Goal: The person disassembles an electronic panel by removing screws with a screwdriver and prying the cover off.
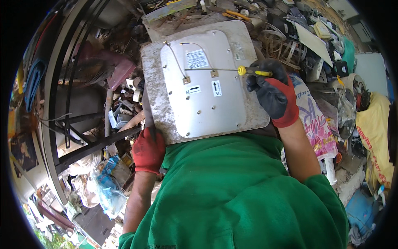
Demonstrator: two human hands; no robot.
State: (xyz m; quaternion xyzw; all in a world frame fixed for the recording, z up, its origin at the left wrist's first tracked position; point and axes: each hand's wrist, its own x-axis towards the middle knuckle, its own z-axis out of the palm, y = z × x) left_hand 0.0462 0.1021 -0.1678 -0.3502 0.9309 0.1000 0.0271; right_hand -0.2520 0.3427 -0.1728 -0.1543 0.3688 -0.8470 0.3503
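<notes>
A flat panel antenna point(215, 110) lies across my lap, its silvery raised plate set on a dirty, stained backing. Small screws, white labels and two thin cables point(177, 60) with brass-coloured ends show on it. My right hand point(273, 89), in a red and black glove, is closed around the yellow and black handle of a screwdriver point(248, 71). The shaft points left across the plate, its tip near a small brass-coloured fitting. At the antenna's lower left corner, my left hand point(148, 151) in a red glove grips the edge; its fingers are mostly hidden.
Scrap is heaped beyond the antenna, with orange-handled pliers point(236, 16) in it. A black metal frame point(99, 143) stands at the left, above plastic bags point(107, 186). At the right lie a pink and white printed sack point(313, 120) and a yellow sack point(375, 133).
</notes>
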